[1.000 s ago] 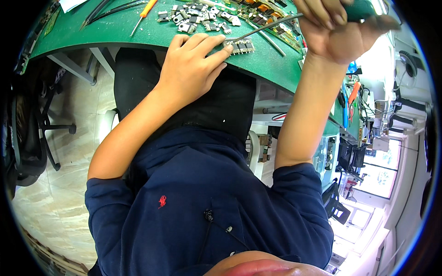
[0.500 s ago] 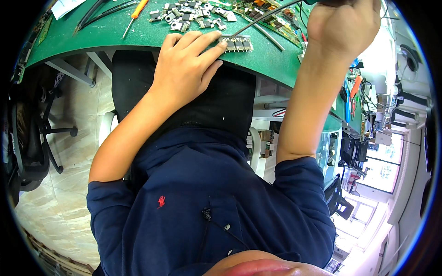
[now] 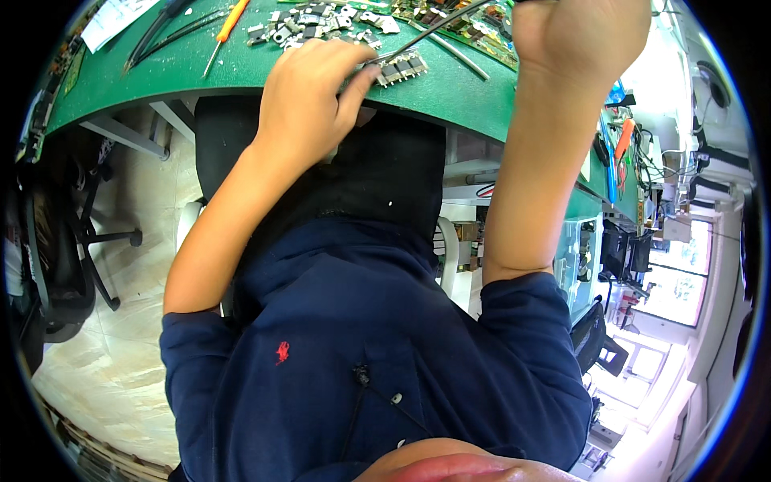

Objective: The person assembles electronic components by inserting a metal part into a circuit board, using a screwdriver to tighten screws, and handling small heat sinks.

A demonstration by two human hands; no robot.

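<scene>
Black-bodied component row point(image 3: 403, 68) near the edge of the green table point(image 3: 459, 96), pinched at its left end by the left hand point(image 3: 309, 92), seemingly for steadiness under the long metal tool point(image 3: 436, 25), clamped aslant in the partly cropped right hand point(image 3: 580, 38).

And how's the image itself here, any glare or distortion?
Head view: the green table's front edge bows with fisheye distortion, and the corners go black; same head view: the window at right is glaringly bright, its surroundings washed out; head view again: the top edge crops the right hand.
</scene>
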